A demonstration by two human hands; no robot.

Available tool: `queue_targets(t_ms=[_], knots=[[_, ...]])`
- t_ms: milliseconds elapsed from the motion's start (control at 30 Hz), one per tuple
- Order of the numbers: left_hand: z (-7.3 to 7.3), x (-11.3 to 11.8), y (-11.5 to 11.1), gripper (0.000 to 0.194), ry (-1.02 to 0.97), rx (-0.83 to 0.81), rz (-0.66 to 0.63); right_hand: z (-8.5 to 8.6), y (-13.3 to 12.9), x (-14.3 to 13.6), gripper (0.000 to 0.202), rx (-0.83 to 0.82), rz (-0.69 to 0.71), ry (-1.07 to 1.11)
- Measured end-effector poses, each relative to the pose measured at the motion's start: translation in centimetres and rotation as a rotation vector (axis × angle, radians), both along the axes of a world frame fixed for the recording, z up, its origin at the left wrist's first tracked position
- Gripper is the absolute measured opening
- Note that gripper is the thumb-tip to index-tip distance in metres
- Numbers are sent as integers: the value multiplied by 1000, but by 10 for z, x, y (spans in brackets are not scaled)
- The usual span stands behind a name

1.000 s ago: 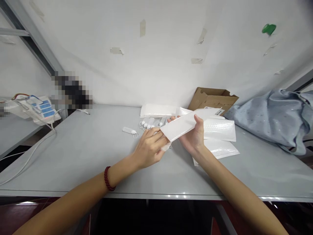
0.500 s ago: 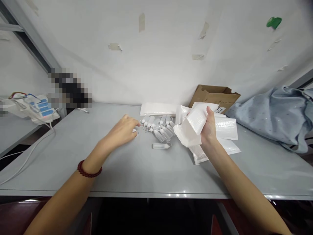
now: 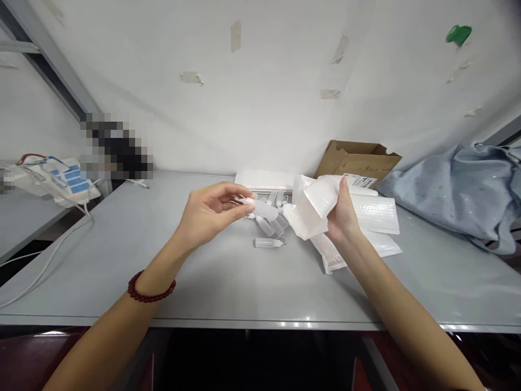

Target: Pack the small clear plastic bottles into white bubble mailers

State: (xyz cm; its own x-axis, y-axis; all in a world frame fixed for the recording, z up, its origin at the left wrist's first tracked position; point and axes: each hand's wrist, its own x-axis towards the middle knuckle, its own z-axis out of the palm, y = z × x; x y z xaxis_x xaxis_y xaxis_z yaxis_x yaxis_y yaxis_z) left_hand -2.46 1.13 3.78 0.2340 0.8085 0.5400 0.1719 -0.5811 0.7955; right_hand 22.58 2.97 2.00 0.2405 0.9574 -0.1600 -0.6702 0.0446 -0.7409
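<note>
Between the thumb and fingers of my left hand [image 3: 211, 214] is a small translucent squeeze bottle [image 3: 265, 209], its cap end in the grip and its body pointing right. My right hand [image 3: 344, 217] grips a white bubble mailer [image 3: 315, 209], whose open mouth faces left toward the bottle; the two are apart. Below and behind the held bottle lies a cluster of similar bottles [image 3: 264, 226], partly hidden by it. A single bottle [image 3: 266, 243] lies on its side nearer the front.
More white bubble mailers [image 3: 376, 214] lie under and right of my right hand. A flat white stack [image 3: 264, 179] sits against the wall. Behind are a cardboard box [image 3: 354, 160] and a light blue cloth bag [image 3: 456, 190]. A power strip [image 3: 73, 179] with cables is at left.
My left hand has picked up a bottle from the cluster and moved right, toward the mailer. My right hand with the mailer has shifted slightly left.
</note>
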Motion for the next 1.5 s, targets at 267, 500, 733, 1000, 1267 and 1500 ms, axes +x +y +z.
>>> queue_targets(t_ms=[267, 500, 733, 1000, 1267, 1500], knots=[[-19, 36, -19, 14, -32, 542, 41, -6, -1, -10, 47, 46, 49, -3], [-41, 50, -20, 28, 262, 865, -19, -9, -8, -22, 52, 65, 146, -52], [-35, 38, -15, 23, 202, 633, 167, -3, -8, -15, 56, 48, 123, -67], [-38, 27, -8, 8, 864, -123, -204, 6, -6, -4, 59, -17, 28, -121], [6, 7, -8, 16, 458, -586, -551, -8, 2, -1, 55, 134, -15, -130], [3, 21, -22, 15, 224, -344, -192, -9, -1, -10, 55, 141, 18, -156]])
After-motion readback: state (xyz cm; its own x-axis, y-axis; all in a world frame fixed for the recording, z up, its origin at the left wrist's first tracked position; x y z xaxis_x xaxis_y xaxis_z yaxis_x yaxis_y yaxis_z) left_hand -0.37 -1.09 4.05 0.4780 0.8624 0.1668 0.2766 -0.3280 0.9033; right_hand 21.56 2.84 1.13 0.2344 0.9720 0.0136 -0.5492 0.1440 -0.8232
